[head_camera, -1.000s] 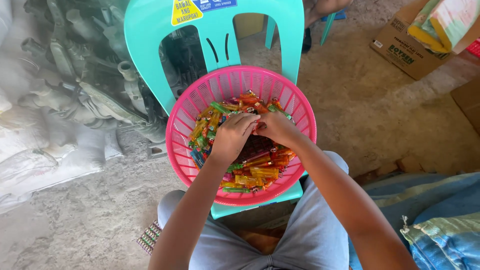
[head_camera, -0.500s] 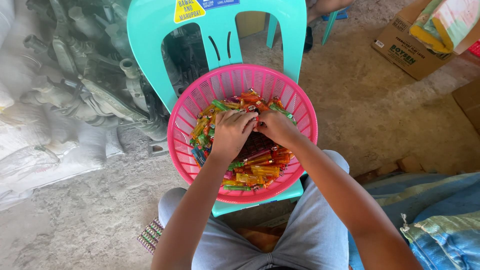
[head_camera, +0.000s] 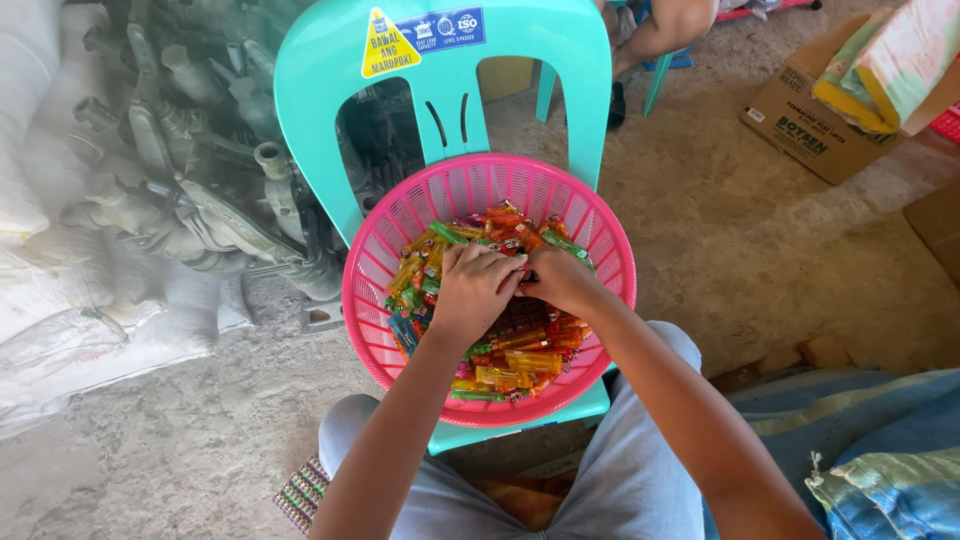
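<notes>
Still two hands (head_camera: 520, 285), one basket (head_camera: 385, 250), countless lighters (head_camera: 520, 360).

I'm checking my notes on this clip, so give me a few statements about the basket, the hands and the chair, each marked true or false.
1. The basket is pink and round. True.
2. The basket sits on the bare ground. False: it rests on the seat of a turquoise plastic chair.
3. Both the left hand and the right hand are inside the basket, on the pile of small colourful items. True.
4. The hands are far apart, at opposite rims. False: they meet near the middle.
5. A cardboard box stands on the ground at the upper right. True.
</notes>
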